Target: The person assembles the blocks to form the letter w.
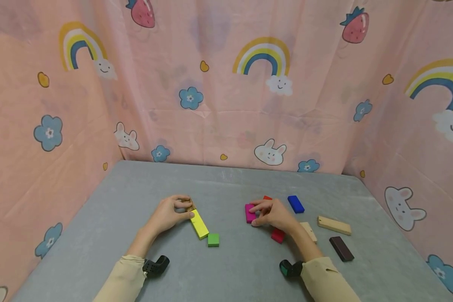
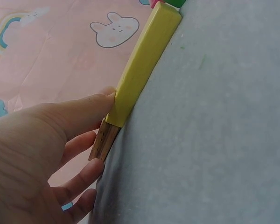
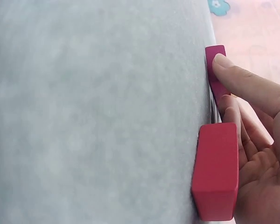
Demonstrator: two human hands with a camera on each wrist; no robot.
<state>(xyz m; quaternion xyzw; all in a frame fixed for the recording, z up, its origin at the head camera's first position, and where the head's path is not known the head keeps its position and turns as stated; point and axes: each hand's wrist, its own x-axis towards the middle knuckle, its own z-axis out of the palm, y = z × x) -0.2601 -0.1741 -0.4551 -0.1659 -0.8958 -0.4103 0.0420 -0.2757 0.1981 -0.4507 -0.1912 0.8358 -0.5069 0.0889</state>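
Note:
A yellow block [image 1: 199, 224] and a brown wooden block [image 1: 190, 204] lie end to end on the table, the brown one at the far end. My left hand [image 1: 172, 212] curls its fingers about the brown block, while its thumb rests on the yellow block beside the joint, as the left wrist view shows. A green block [image 1: 213, 240] sits at the yellow block's near end. On the right, my right hand [image 1: 273, 214] pinches a magenta block [image 1: 249, 214] between thumb and fingers. A red block [image 3: 215, 168] lies close under that palm in the right wrist view.
Right of my right hand lie a blue block [image 1: 296, 204], a long pale wooden block [image 1: 334, 225], a dark brown block [image 1: 341, 248] and another pale block [image 1: 308, 231] partly behind the forearm. An orange-red block [image 1: 267, 197] peeks out behind the hand. Printed curtains surround the grey table [image 1: 234, 277].

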